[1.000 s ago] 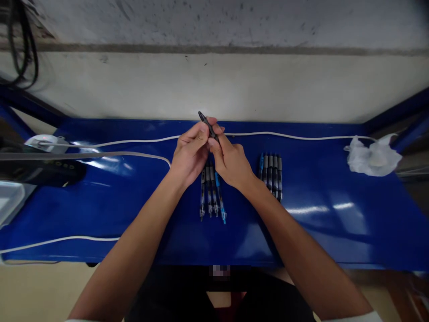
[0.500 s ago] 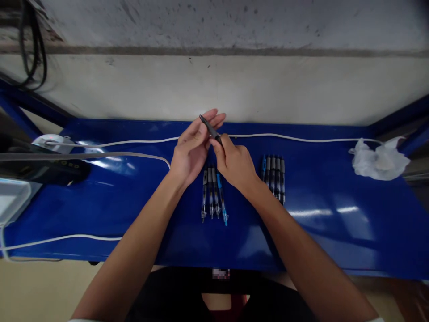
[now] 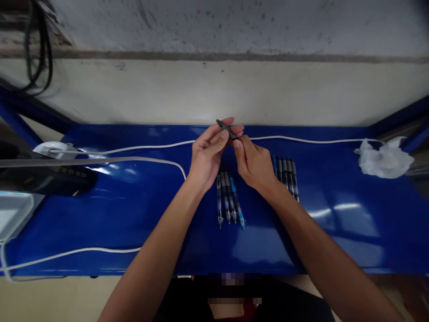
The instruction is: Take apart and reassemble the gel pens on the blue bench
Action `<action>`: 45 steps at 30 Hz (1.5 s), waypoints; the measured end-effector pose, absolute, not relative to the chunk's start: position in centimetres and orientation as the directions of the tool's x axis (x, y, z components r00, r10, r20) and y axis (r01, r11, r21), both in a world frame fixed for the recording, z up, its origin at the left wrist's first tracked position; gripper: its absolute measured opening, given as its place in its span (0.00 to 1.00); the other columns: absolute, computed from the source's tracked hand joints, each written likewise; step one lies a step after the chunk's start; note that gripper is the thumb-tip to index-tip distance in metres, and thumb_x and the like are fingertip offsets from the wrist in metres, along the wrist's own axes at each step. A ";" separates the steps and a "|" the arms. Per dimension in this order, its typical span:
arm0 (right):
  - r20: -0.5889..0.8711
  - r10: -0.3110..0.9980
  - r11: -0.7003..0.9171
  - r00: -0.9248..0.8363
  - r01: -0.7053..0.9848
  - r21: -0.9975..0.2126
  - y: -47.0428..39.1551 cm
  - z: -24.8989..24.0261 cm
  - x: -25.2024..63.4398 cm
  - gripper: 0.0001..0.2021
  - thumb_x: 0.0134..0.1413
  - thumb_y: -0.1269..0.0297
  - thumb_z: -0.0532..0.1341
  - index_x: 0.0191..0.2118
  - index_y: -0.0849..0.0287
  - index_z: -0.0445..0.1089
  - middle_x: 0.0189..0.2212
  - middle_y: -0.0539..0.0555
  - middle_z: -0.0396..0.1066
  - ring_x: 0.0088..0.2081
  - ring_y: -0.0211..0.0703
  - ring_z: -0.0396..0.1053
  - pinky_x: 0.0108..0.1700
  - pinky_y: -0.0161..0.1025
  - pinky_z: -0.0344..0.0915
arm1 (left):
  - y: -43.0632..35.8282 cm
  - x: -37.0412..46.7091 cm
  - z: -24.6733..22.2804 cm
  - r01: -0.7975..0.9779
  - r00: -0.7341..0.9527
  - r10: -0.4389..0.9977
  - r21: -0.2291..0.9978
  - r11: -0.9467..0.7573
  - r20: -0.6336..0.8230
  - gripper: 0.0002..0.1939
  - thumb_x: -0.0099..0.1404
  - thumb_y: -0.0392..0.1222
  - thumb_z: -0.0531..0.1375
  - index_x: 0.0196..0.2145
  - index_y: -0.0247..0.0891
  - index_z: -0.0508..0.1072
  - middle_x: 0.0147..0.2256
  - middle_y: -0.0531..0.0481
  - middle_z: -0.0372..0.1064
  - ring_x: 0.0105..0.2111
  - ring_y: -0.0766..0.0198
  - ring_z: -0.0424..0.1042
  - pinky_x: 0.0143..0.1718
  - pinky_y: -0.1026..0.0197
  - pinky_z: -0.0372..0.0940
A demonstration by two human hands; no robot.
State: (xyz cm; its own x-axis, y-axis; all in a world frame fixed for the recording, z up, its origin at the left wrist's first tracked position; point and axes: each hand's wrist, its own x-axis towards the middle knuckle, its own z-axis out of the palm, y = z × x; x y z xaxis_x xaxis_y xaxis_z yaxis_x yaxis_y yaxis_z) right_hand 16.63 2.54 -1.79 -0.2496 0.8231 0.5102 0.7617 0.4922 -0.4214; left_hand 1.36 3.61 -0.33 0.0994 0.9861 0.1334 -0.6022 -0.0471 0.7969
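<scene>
Above the far half of the blue tabletop, both hands meet on one dark grey and black pen, which slants with its upper tip to the left. My left hand has its thumb pressed on the grey part, fingers behind it. Thumb and index finger of my right hand pinch the pen's lower end, partly hiding it. Below them lies a row of clear pens with dark grips, with a light-blue pen on its right side. Another row of pens lies beyond my right wrist, its near part covered by my forearm.
White cables run across the blue table. A crumpled white plastic bag sits at far right. On the left are a black object with yellow lettering, a clear plastic box and a white round device. A wall rises behind.
My left thumb has come down onto the pen, where the hand was more open beneath it before. The whole view has shifted slightly, so things appear further right.
</scene>
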 end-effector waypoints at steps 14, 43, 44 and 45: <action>0.551 0.796 0.498 -0.251 0.788 -0.361 2.1 -2.0 16.1 0.19 0.84 0.56 0.49 0.62 0.56 0.74 0.52 0.59 0.84 0.41 0.46 0.82 0.35 0.38 0.66 | 4.2 1.5 -0.7 -0.508 -0.178 0.976 0.837 -0.203 0.129 0.17 0.59 0.47 0.81 0.29 0.40 0.79 0.38 0.51 0.79 0.36 0.66 0.74 0.47 0.59 0.70; 0.555 0.802 0.494 -0.219 0.767 -0.410 2.8 -2.7 16.5 0.19 0.83 0.58 0.48 0.57 0.59 0.73 0.47 0.61 0.84 0.41 0.51 0.82 0.36 0.41 0.67 | 4.5 0.7 -0.9 -0.464 -0.073 0.978 0.861 -0.207 0.195 0.13 0.65 0.48 0.77 0.45 0.43 0.86 0.45 0.45 0.85 0.49 0.56 0.82 0.53 0.54 0.70; 0.554 0.802 0.496 -0.224 0.766 -0.409 2.7 -2.6 16.4 0.19 0.83 0.59 0.48 0.58 0.59 0.74 0.48 0.61 0.84 0.41 0.50 0.83 0.36 0.40 0.68 | 4.6 0.7 -1.0 -0.488 -0.113 0.978 0.848 -0.209 0.176 0.12 0.63 0.47 0.78 0.41 0.43 0.85 0.41 0.47 0.85 0.45 0.58 0.82 0.50 0.56 0.70; 0.551 0.802 0.499 -0.230 0.766 -0.406 2.7 -2.5 16.4 0.19 0.83 0.59 0.48 0.59 0.58 0.74 0.50 0.61 0.84 0.42 0.50 0.83 0.37 0.40 0.68 | 4.8 0.6 -1.0 -0.516 -0.157 0.975 0.829 -0.215 0.155 0.12 0.61 0.47 0.80 0.37 0.42 0.83 0.37 0.50 0.83 0.42 0.61 0.81 0.47 0.58 0.70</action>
State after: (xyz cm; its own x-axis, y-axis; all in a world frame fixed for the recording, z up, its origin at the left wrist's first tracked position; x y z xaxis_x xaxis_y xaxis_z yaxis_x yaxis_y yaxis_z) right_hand 16.42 2.67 -2.47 -0.2298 0.8020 0.5513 0.7658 0.4986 -0.4061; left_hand 0.62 4.75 -0.98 -0.1572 0.9753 0.1549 -0.5161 -0.2149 0.8292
